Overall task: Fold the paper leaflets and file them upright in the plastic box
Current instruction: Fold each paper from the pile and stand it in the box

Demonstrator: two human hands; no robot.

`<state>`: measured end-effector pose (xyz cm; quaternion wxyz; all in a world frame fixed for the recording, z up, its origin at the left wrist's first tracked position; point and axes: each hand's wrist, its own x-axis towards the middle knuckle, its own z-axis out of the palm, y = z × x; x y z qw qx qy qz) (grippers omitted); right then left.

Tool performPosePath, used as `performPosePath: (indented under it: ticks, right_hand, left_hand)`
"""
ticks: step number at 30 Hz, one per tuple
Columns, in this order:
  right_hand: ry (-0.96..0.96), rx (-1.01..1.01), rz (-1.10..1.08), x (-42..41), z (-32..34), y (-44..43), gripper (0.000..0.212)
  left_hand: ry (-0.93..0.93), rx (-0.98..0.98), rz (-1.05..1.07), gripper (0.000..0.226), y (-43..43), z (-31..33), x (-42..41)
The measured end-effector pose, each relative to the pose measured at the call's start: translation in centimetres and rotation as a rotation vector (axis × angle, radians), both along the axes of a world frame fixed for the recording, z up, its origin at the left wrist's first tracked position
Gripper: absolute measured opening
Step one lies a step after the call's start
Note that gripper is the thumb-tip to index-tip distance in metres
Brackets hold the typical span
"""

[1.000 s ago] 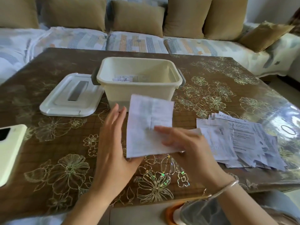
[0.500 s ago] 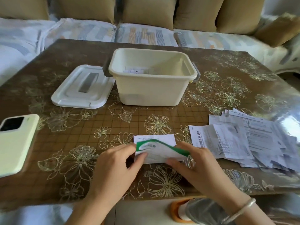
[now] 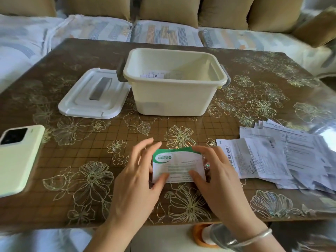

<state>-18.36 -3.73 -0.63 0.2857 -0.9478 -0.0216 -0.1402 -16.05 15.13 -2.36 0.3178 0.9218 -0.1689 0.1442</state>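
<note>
A folded leaflet (image 3: 179, 165), white with a green header, lies flat on the table near its front edge. My left hand (image 3: 134, 179) presses its lower left corner with the thumb, the fingers straight and lifted above the paper. My right hand (image 3: 218, 179) holds its right end, fingers curled over the top edge and thumb on the lower part. Behind stands the cream plastic box (image 3: 171, 99), open, with a few folded leaflets (image 3: 152, 75) inside near its far wall. A loose pile of unfolded leaflets (image 3: 283, 157) lies to the right.
The box's white lid (image 3: 94, 93) lies to the left of the box. A pale green phone (image 3: 18, 157) rests at the table's left edge. A sofa with cushions (image 3: 169, 10) runs behind the table (image 3: 72, 179). An orange-rimmed object (image 3: 198, 235) sits below the front edge.
The leaflet went from unfolded and raised in front of the box to folded in half and flat on the table. My left fingers have lifted off it.
</note>
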Motion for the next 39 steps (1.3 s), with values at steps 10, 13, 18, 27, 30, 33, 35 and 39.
performPosePath:
  ticks: [10,13,18,27,30,33,35,39]
  right_hand:
    - [0.264,-0.148,0.060,3.2,2.6,-1.7,0.060]
    - [0.325,-0.202,0.072,4.6,3.1,-1.0,0.058]
    - [0.541,-0.309,0.127,6.7,4.3,-0.7,0.051]
    - [0.475,0.151,-0.019,4.4,4.1,-1.5,0.039]
    - [0.549,0.672,-0.019,2.4,4.4,-1.6,0.030]
    - [0.489,0.910,0.035,0.9,3.7,-1.2,0.031]
    - [0.388,0.882,0.095,0.2,2.9,-1.1,0.030]
    - [0.161,0.434,0.230,-0.4,0.9,-0.9,0.021]
  left_hand:
    - [-0.116,0.078,-0.037,0.021,0.0,-0.8,0.5]
    - [-0.068,0.066,-0.036,0.030,0.0,-0.7,0.8]
    - [-0.022,0.079,-0.023,0.036,-0.4,-0.5,1.1]
    - [0.054,0.157,-0.044,0.054,-1.0,0.2,2.0]
    - [0.076,0.175,-0.052,0.059,-1.0,0.4,2.2]
    - [0.119,0.232,-0.068,0.065,-0.9,0.8,2.3]
    - [0.129,0.260,-0.076,0.067,-0.9,1.0,2.4]
    - [0.113,0.210,-0.085,0.062,-0.6,0.9,2.4]
